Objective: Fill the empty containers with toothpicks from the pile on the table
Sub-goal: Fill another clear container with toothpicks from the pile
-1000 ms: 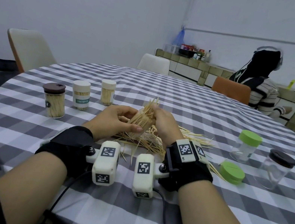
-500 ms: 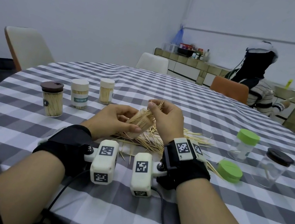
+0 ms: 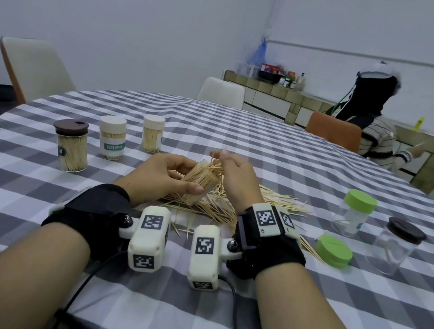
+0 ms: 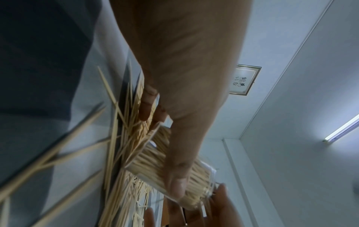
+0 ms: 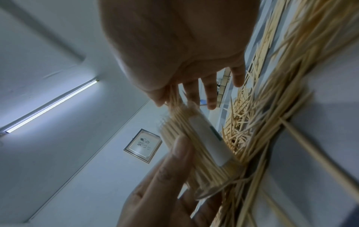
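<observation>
My left hand (image 3: 163, 175) wraps its grip around a clear toothpick container (image 3: 199, 183), tilted with its open mouth toward 1 o'clock and packed with toothpicks. My right hand (image 3: 238, 176), at the container's 3 o'clock, pinches a few toothpicks (image 3: 218, 158) at its mouth. The loose pile (image 3: 219, 208) lies on the checked counter (image 3: 269, 156) just beneath both hands.

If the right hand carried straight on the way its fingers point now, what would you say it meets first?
Most likely the toothpicks sticking out of the tilted clear container that the left hand grips. The right hand already pinches a few there, though exact depth is unclear.
</observation>
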